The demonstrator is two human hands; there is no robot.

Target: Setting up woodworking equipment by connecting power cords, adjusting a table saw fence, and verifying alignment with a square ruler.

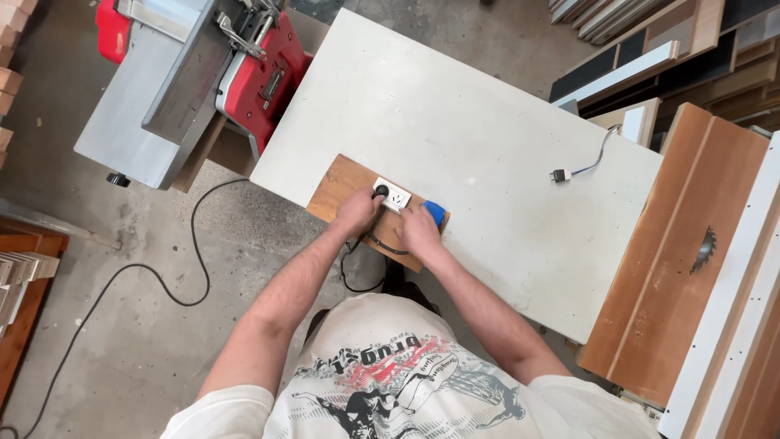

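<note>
A small brown wooden board (335, 185) lies at the near edge of a white tabletop (471, 122). A white wall socket (396, 196) sits on the board, and a blue plug-like part (436, 213) is at its right. My left hand (355, 211) grips a black plug (379, 192) at the socket's left side. My right hand (419, 232) rests on the board beside the blue part, its fingers curled. A black cable (382, 242) loops from between my hands over the table's edge.
A red and grey woodworking machine (203, 73) stands at the left. A table saw with an exposed blade (704, 249) is at the right. A loose black plug on a thin cable (559, 175) lies on the table. Stacked boards (650, 41) fill the back right.
</note>
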